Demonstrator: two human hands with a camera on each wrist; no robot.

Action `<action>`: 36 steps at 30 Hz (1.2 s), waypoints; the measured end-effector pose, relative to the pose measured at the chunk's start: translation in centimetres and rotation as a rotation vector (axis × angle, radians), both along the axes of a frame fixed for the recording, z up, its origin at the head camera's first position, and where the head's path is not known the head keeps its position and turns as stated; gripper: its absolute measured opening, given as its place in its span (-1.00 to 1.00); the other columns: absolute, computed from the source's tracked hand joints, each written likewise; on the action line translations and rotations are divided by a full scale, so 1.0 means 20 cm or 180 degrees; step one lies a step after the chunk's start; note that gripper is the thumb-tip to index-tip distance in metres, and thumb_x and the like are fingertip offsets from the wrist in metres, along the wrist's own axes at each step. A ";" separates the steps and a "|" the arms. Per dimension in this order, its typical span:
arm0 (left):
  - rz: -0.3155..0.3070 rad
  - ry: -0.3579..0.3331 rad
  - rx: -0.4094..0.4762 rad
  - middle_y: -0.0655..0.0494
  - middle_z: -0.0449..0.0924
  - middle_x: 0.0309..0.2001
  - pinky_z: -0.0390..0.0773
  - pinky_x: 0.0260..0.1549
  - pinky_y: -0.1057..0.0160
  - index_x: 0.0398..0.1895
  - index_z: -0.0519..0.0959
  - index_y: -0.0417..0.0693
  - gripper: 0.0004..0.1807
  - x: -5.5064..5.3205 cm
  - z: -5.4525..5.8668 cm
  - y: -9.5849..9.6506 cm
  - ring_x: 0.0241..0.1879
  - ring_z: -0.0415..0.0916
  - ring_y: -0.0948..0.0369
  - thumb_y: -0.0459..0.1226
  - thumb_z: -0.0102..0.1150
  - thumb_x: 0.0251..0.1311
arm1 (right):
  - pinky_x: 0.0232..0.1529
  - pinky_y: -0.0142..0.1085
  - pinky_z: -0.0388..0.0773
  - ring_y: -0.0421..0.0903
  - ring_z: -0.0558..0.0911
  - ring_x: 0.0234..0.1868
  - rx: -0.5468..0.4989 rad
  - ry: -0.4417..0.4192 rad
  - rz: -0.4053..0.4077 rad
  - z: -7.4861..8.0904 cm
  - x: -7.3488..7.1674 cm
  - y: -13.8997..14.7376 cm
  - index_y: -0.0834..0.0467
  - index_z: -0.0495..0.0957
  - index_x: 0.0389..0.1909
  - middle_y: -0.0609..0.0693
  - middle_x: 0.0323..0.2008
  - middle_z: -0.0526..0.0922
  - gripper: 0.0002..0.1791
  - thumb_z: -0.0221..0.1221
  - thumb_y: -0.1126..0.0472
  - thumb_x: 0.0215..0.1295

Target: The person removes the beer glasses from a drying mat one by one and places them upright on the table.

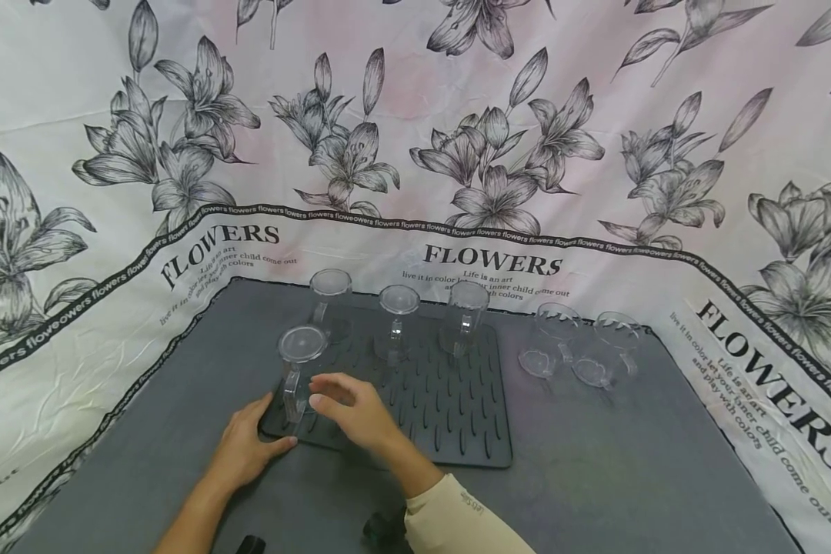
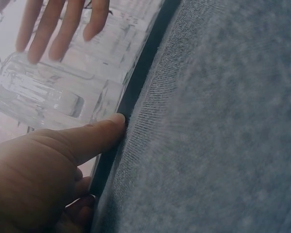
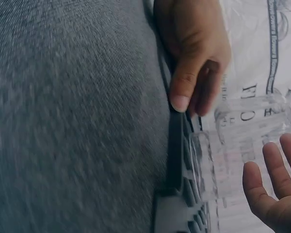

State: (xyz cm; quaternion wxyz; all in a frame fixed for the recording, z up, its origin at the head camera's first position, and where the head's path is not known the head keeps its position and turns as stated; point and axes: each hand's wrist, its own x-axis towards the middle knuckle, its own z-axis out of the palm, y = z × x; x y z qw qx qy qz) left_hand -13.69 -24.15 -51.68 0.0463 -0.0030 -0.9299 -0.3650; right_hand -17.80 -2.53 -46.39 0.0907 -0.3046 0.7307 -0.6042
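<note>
A dark ribbed drying mat [image 1: 450,431] lies on the grey table. At its near left corner my left hand [image 1: 245,446] holds the mat, thumb against the front edge and fingers along the left side. Just inside that corner a clear glass mug [image 1: 303,344] stands upside down, handle towards me. My right hand [image 1: 356,412] hovers to the right of this mug with fingers extended, holding nothing. In the right wrist view its spread fingers [image 3: 276,170] overlap the mug. Three more upturned mugs, a left one [image 1: 330,283], a middle one [image 1: 399,300] and a right one [image 1: 468,296], line the mat's back.
Two clear mugs stand close together on the table right of the mat, the nearer one [image 1: 595,373] beside the other [image 1: 538,363]. A flower-printed cloth [image 1: 360,254] hangs behind and around the table. Small dark objects [image 1: 385,531] show at the near edge.
</note>
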 end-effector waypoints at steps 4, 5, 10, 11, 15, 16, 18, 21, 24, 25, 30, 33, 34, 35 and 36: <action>0.0017 -0.0013 0.0030 -0.43 0.16 0.32 0.11 0.18 -0.32 0.40 0.14 -0.43 0.01 0.01 -0.01 0.00 0.29 0.05 -0.31 -0.09 0.45 0.02 | 0.02 -0.26 0.49 -0.22 0.53 0.06 -0.0010 0.0065 0.0049 -0.02 0.00 -0.04 0.08 0.50 0.20 -0.09 0.08 0.58 -0.59 0.12 0.02 0.41; 0.0020 -0.0016 0.0032 -0.43 0.16 0.32 0.11 0.18 -0.32 0.40 0.15 -0.43 0.01 0.00 -0.01 0.00 0.30 0.05 -0.31 -0.08 0.45 0.02 | 0.02 -0.27 0.48 -0.23 0.53 0.05 -0.0011 0.0071 0.0048 -0.02 0.00 -0.05 0.08 0.50 0.20 -0.10 0.07 0.58 -0.58 0.12 0.01 0.40; 0.0026 -0.0088 0.0068 -0.43 0.14 0.33 0.09 0.18 -0.33 0.40 0.14 -0.42 0.02 0.00 0.00 0.00 0.31 0.02 -0.31 -0.01 0.42 0.05 | 0.03 -0.26 0.48 -0.22 0.55 0.04 -0.0016 0.0105 0.0015 -0.02 0.00 -0.08 0.11 0.51 0.19 -0.10 0.06 0.59 -0.58 0.12 0.04 0.40; 0.0023 -0.0096 0.0081 -0.43 0.13 0.34 0.09 0.19 -0.33 0.40 0.13 -0.43 0.02 0.00 0.00 0.00 0.31 0.02 -0.31 -0.01 0.42 0.06 | 0.03 -0.26 0.48 -0.21 0.55 0.04 -0.0020 0.0105 0.0003 -0.02 0.01 -0.08 0.12 0.51 0.19 -0.10 0.06 0.60 -0.59 0.12 0.05 0.40; 0.0031 -0.0066 0.0087 -0.44 0.14 0.33 0.09 0.19 -0.32 0.40 0.14 -0.43 0.00 0.00 0.00 0.00 0.31 0.03 -0.31 -0.03 0.41 0.07 | 0.02 -0.28 0.48 -0.17 0.54 0.07 -0.0050 0.0057 -0.0048 -0.03 0.01 -0.10 0.13 0.52 0.18 -0.09 0.06 0.60 -0.60 0.14 0.07 0.40; 0.0029 -0.0046 0.0081 -0.44 0.15 0.33 0.10 0.19 -0.32 0.40 0.14 -0.44 0.00 0.00 0.00 0.00 0.31 0.03 -0.31 -0.03 0.41 0.07 | 0.02 -0.28 0.48 -0.17 0.54 0.08 -0.0052 0.0040 -0.0067 -0.03 0.01 -0.10 0.12 0.53 0.17 -0.10 0.05 0.61 -0.60 0.15 0.07 0.39; 0.0022 0.0018 0.0063 -0.43 0.17 0.32 0.11 0.19 -0.31 0.38 0.17 -0.45 -0.03 0.00 0.00 0.00 0.30 0.05 -0.31 -0.05 0.42 0.07 | 0.02 -0.28 0.48 -0.18 0.53 0.09 -0.0056 -0.0008 -0.0100 -0.04 0.01 -0.11 0.11 0.54 0.16 -0.11 0.04 0.61 -0.61 0.16 0.06 0.39; -0.0001 0.0105 0.0022 -0.41 0.22 0.30 0.12 0.18 -0.31 0.34 0.23 -0.47 -0.08 0.00 0.00 0.01 0.28 0.09 -0.30 -0.08 0.42 0.07 | 0.02 -0.30 0.48 -0.21 0.54 0.08 -0.0079 -0.0105 -0.0154 -0.05 0.01 -0.13 0.12 0.55 0.14 -0.13 0.02 0.62 -0.62 0.17 0.07 0.38; -0.0017 0.0157 -0.0018 -0.39 0.26 0.28 0.13 0.18 -0.30 0.30 0.27 -0.49 -0.12 0.00 -0.01 0.01 0.27 0.11 -0.30 -0.10 0.42 0.07 | -0.04 -0.32 0.51 -0.22 0.56 0.05 -0.0137 -0.0225 -0.0155 -0.06 0.00 -0.15 0.14 0.56 0.13 -0.11 0.02 0.62 -0.63 0.18 0.09 0.37; -0.0014 0.0165 -0.0025 -0.39 0.26 0.28 0.14 0.18 -0.30 0.30 0.28 -0.50 -0.12 0.00 -0.01 0.01 0.27 0.11 -0.30 -0.10 0.42 0.07 | -0.07 -0.33 0.53 -0.22 0.57 0.03 -0.0164 -0.0274 -0.0150 -0.06 0.00 -0.16 0.15 0.56 0.13 -0.11 0.02 0.63 -0.63 0.18 0.10 0.37; -0.0012 0.0195 -0.0011 -0.39 0.27 0.27 0.14 0.18 -0.30 0.28 0.29 -0.52 -0.14 0.00 -0.01 0.01 0.27 0.11 -0.31 -0.10 0.42 0.07 | -0.12 -0.36 0.55 -0.23 0.61 -0.03 -0.0298 -0.0514 -0.0060 -0.08 0.01 -0.20 0.18 0.57 0.12 -0.10 0.01 0.63 -0.64 0.18 0.14 0.37; -0.0030 0.0218 0.0012 -0.38 0.28 0.27 0.15 0.16 -0.31 0.28 0.31 -0.49 -0.15 0.01 -0.01 0.00 0.26 0.12 -0.31 -0.10 0.42 0.07 | -0.09 -0.35 0.55 -0.22 0.61 -0.03 -0.0395 -0.0597 0.0005 -0.08 0.01 -0.22 0.25 0.56 0.11 -0.05 0.00 0.64 -0.64 0.19 0.17 0.37; -0.0039 0.0232 0.0025 -0.37 0.29 0.26 0.16 0.16 -0.32 0.28 0.32 -0.48 -0.16 0.01 -0.01 0.00 0.26 0.13 -0.31 -0.10 0.42 0.07 | -0.09 -0.35 0.56 -0.22 0.61 -0.03 -0.0406 -0.0606 0.0021 -0.08 0.01 -0.23 0.26 0.56 0.10 -0.04 -0.01 0.64 -0.64 0.19 0.17 0.37; -0.0048 0.0240 0.0038 -0.37 0.29 0.26 0.16 0.15 -0.32 0.28 0.32 -0.46 -0.16 0.01 -0.01 0.01 0.26 0.13 -0.31 -0.10 0.42 0.07 | -0.08 -0.34 0.55 -0.22 0.61 -0.03 -0.0413 -0.0614 0.0039 -0.08 0.01 -0.23 0.27 0.55 0.09 -0.03 -0.01 0.64 -0.64 0.19 0.17 0.37; -0.0055 0.0254 0.0040 -0.35 0.30 0.26 0.16 0.15 -0.32 0.28 0.34 -0.44 -0.17 0.00 -0.01 0.01 0.26 0.14 -0.31 -0.10 0.43 0.07 | -0.09 -0.33 0.56 -0.21 0.61 -0.04 -0.0416 -0.0610 0.0046 -0.08 0.01 -0.23 0.28 0.56 0.08 -0.02 -0.02 0.64 -0.65 0.19 0.17 0.37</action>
